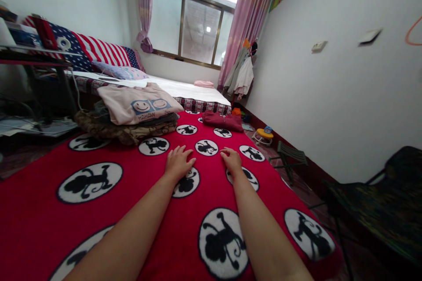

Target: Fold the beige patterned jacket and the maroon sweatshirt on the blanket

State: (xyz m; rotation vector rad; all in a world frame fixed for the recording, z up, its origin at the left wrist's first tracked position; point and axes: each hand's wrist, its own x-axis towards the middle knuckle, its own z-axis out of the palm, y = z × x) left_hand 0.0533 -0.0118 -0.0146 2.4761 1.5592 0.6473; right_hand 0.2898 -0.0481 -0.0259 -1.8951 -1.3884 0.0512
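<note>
Both my arms reach forward over a red blanket (39,228) printed with black monkeys in white circles. My left hand (178,162) lies flat on the blanket, fingers stretched out and slightly apart, holding nothing. My right hand (232,160) rests palm down a little to its right, fingers loosely curled, holding nothing. A stack of folded clothes (132,116), topped by a pink shirt with two smiley faces, sits on the blanket ahead and to the left. A folded dark red garment (222,121) lies further ahead near the blanket's far edge.
A bed (184,90) with a flag-patterned cover stands under the window. A desk (36,59) is at the left. A dark chair (379,202), a small folding stool (290,153) and a yellow toy (264,135) stand on the floor at the right. Clothes hang by the pink curtain (242,74).
</note>
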